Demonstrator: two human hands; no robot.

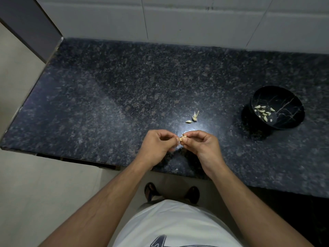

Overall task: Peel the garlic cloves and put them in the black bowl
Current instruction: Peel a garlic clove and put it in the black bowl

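Torso: a white shirt (170, 221) with a dark print at the bottom edge fills the lower centre of the view; two bare forearms run up from it toward the counter.
Feet: two dark sandals (150, 190) stand on the pale floor just below the counter edge.
Left hand: the left hand (156, 145) is held above the near edge of the counter, fingers curled, fingertips pinching one end of the garlic clove.
Right hand: the right hand (202, 142) sits just beside the left, fingers curled, thumb and forefinger pinching the other end of the same clove.
Garlic clove: the garlic clove (182, 138) is held between both hands, in the air over the counter; pale skin shows at its edge. How much skin is left cannot be told.
Counter: dark speckled granite counter (110, 90), with a bright reflection just beyond the hands.
Garlic scraps: a small cluster of garlic pieces and skin (193, 118) lies on the counter beyond the hands, apart from them.
Black bowl: the black bowl (282, 98) stands at the right of the counter, well apart from the hands, tilted toward the camera.
Bowl contents: peeled cloves (263, 112) lie in the bowl, toward its left inner side.
Wall: pale tiles (195, 20) rise behind the counter.
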